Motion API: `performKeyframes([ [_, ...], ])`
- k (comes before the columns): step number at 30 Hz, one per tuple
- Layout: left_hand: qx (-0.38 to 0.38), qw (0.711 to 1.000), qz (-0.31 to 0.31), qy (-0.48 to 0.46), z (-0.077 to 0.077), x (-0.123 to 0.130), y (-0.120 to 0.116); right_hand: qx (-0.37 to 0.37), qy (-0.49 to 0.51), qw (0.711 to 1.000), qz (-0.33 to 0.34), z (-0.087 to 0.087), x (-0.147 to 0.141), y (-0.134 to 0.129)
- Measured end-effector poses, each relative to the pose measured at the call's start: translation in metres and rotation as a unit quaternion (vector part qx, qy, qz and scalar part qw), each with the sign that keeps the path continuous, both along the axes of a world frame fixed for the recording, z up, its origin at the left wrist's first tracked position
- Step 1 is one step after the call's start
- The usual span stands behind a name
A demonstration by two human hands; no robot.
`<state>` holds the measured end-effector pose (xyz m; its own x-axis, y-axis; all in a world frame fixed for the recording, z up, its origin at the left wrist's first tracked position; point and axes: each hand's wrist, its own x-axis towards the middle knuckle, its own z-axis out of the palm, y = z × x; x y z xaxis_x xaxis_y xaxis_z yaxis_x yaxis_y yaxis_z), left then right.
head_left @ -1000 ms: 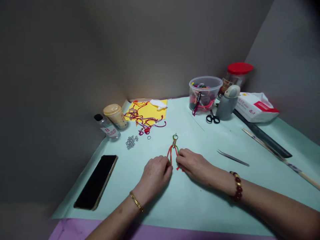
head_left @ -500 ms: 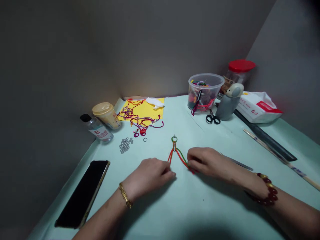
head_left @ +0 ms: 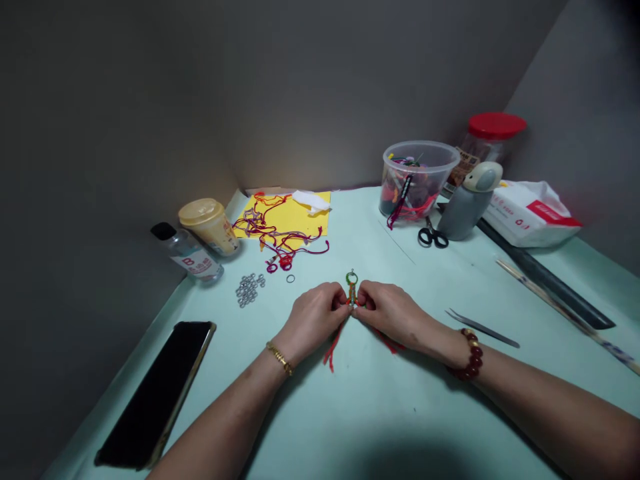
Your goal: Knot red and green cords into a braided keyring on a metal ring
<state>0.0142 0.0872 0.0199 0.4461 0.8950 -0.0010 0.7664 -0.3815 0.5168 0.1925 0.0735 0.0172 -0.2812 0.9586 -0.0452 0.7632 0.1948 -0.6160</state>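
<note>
Pinching the small cord piece (head_left: pixel 353 292) near its lower end, with thumb and fingers of the left hand (head_left: pixel 314 312) pressed together on one side and those of the right hand (head_left: pixel 395 312) on the other, close enough perhaps to touch. Cannot tell the exact strands under the fingertips. Lying in the middle of the tabletop (head_left: pixel 320 420), between both hands, with the green ring (head_left: pixel 347 279) at the far end, just beyond the knuckles.

To do this well, best to keep the ring flat and the centre line straight, draw both sides with even tension, and snug the strands up against the worked part without slack. Wise to check the strand order before tightening, to pull slowly, and to leave the left red ends (head_left: pixel 331 355) and right red ends (head_left: pixel 393 346) trailing free, so as not to trap or cross any. Too hard a pull on one side: likely to skew the piece.

Compared with half a second ago, moved in from apart to nearly meeting, and higher along the cords, closer to the ring. Splayed and largely visible then; mostly covered by fingers now, except for the ends below. Also fully in sight now: the tweezers (head_left: pixel 484 328), partly hidden behind the right hand earlier.
</note>
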Motion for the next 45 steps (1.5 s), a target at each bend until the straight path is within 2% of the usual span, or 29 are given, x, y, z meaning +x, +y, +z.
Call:
performKeyframes([
  [8, 0.024, 1.0, 0.008, -0.018, 0.002, 0.004, -0.006, 0.006, 0.033, 0.999, 0.011, -0.011, 0.009, 0.007],
  [14, -0.012, 0.998, 0.022, -0.058, -0.001, 0.005, -0.005, -0.02, 0.072, 0.997, 0.017, -0.008, 0.012, 0.013],
  [17, -0.061, 0.994, 0.039, -0.085, 0.001, 0.006, -0.005, -0.097, 0.118, 0.988, 0.016, -0.003, 0.014, 0.016],
  [20, -0.085, 0.99, 0.046, -0.105, 0.002, 0.007, -0.005, -0.195, 0.172, 0.966, 0.005, -0.001, 0.016, 0.018],
  [26, -0.043, 0.993, 0.039, -0.1, -0.002, 0.01, -0.006, -0.25, 0.212, 0.945, 0.003, -0.004, 0.017, 0.022],
  [29, -0.033, 0.994, 0.048, -0.091, -0.004, 0.013, -0.007, -0.216, 0.188, 0.958, 0.01, -0.002, 0.014, 0.02],
  [32, -0.033, 0.994, 0.058, -0.089, -0.005, 0.015, -0.007, -0.116, 0.115, 0.987, 0.001, 0.0, 0.009, 0.016],
  [35, -0.038, 0.994, 0.056, -0.089, -0.006, 0.014, -0.007, -0.034, 0.058, 0.998, 0.001, -0.001, 0.005, 0.014],
  [45, 0.003, 0.997, 0.044, -0.071, -0.012, 0.015, -0.005, 0.0, 0.042, 0.999, 0.004, -0.014, 0.005, 0.014],
])
